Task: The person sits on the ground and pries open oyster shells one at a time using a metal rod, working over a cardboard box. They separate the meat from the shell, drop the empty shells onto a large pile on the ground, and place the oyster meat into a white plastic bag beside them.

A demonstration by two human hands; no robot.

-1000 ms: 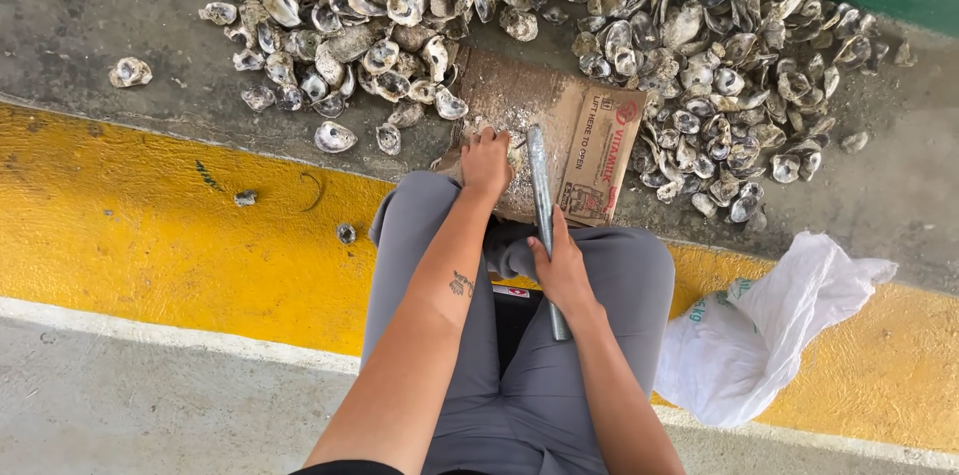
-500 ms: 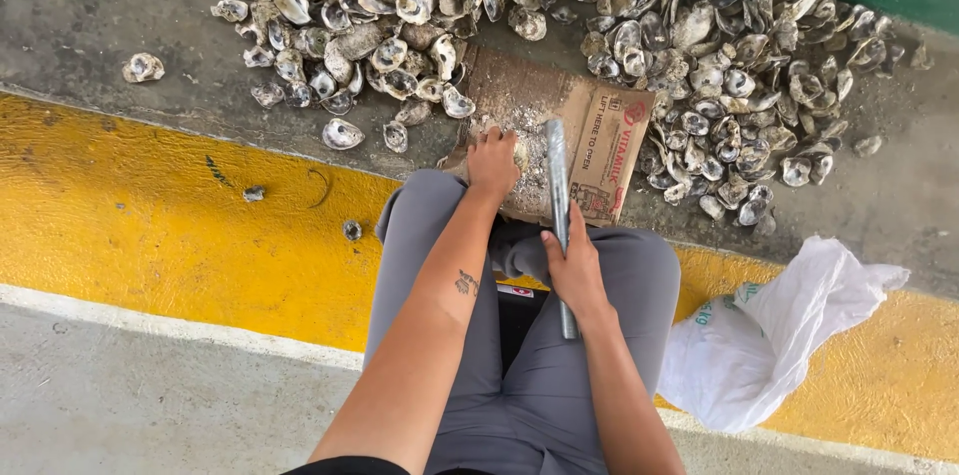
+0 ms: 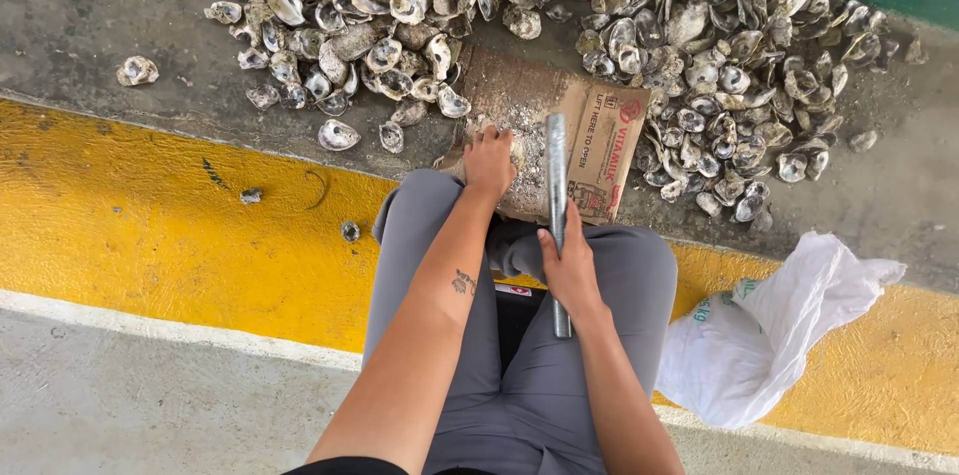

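Since a second ago the view has tipped down a touch and the metal rod (image 3: 556,205) has swung closer to upright, its tip now reaching up over the flattened cardboard (image 3: 589,140); left hand (image 3: 489,160) has barely budged.

Right hand (image 3: 571,270) is clamped round the lower part of the rod, fingers wrapped and thumb along the shaft, with a short stub sticking out below the fist over the grey trousers (image 3: 430,235); left hand is curled down on the near edge of the cardboard, fingers closed over what looks like an oyster shell (image 3: 515,149), though I can't tell how tight the grip is or how much shell is under there.

My take on handling: the rod looks like solid steel, so stiff and fairly heavy for its width; holding it low like that gives swing, but wet grit would probably make it slick. Shells are hard but brittle with sharp ragged edges, and they'll chip rather than bend; best pinned flat by the thick hinge end with fingertips kept off the rim.

Shell heaps (image 3: 380,15) sit left and right beyond the cardboard on grey concrete; a white plastic bag (image 3: 779,335) lies on the yellow painted strip (image 3: 150,225) by the right knee; one stray shell (image 3: 137,70) sits far left.
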